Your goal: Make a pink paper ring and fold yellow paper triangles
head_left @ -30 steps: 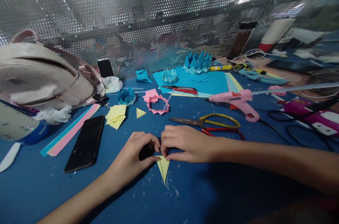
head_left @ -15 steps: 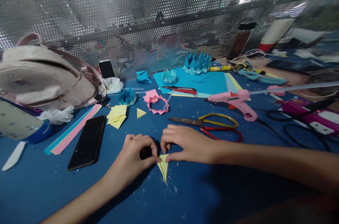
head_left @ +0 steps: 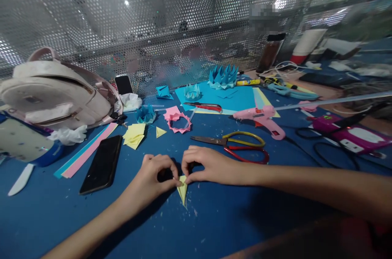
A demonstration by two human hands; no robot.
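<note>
A small folded yellow paper (head_left: 183, 192), kite-shaped with its point towards me, lies between my hands on the blue table. My left hand (head_left: 157, 175) pinches its upper left edge between thumb and fingertips. On the upper right edge, my right hand (head_left: 203, 164) pinches it the same way. Beyond the hands are a small yellow paper triangle (head_left: 160, 132) and a stack of yellow paper squares (head_left: 134, 136). Scissors (head_left: 228, 141) with one yellow and one red handle lie just past my right hand.
A black phone (head_left: 101, 165) and paper strips (head_left: 87, 149) lie left, near a backpack (head_left: 55, 91). Behind are a pink paper ring (head_left: 179, 129), blue paper crowns (head_left: 223, 77) and a utility knife (head_left: 204, 106). A pink glue gun (head_left: 257, 116) and purple power strip (head_left: 349, 134) stand right.
The view has shifted slightly, so most things appear a little further left. Both hands still pinch the yellow paper, and the fingertips have drawn a little closer together on it.
</note>
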